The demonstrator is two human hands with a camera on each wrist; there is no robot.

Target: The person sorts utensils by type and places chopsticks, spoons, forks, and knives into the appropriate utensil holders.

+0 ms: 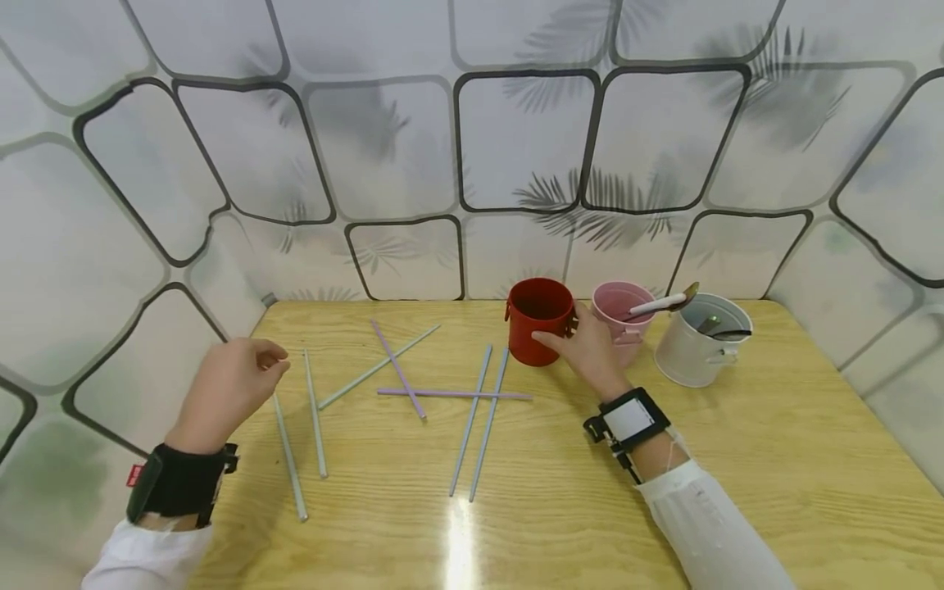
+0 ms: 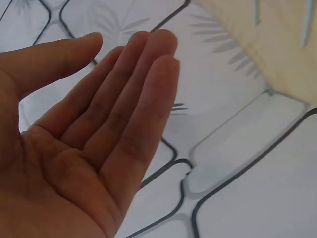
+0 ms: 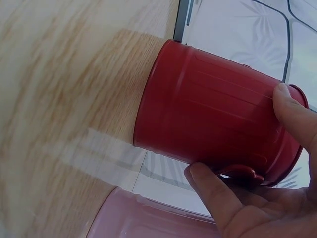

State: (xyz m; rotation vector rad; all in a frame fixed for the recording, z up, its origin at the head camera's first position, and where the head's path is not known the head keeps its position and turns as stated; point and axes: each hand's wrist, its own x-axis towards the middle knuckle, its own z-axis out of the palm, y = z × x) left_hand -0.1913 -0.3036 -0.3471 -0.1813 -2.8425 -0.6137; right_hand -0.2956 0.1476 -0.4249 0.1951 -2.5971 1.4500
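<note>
A red metal bucket is upright near the back of the table, its base right at the wood. My right hand grips it from the right, thumb on the near wall below the rim and fingers by the side handle, partly hidden behind it. The right wrist view shows the thumb on the red wall. My left hand is raised at the left edge of the table with relaxed fingers and nothing in it. Nearest to it are pale green chopsticks.
Lavender chopsticks and blue chopsticks lie crossed mid-table. Close to my right hand stands a pink bucket holding a spoon. A white bucket with utensils is beside it. Patterned cloth walls border the table.
</note>
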